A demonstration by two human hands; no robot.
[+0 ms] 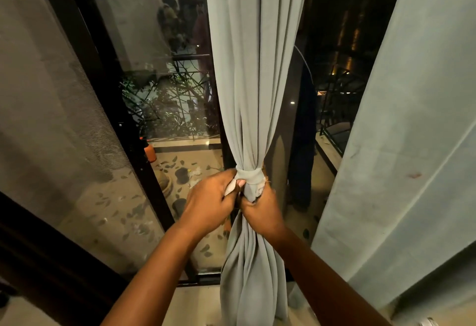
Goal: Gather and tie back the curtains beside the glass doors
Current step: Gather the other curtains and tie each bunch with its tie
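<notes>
Two hands, left and right, grip one gathered curtain.

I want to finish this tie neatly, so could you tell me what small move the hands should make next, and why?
Probably pull the loose end sideways to snug the knot. The band already wraps the gathered curtain; the left hand pinches a pale end beside it, and the right hand grips the bunch just below, ready to steady it. The other curtain hangs loose.
</notes>
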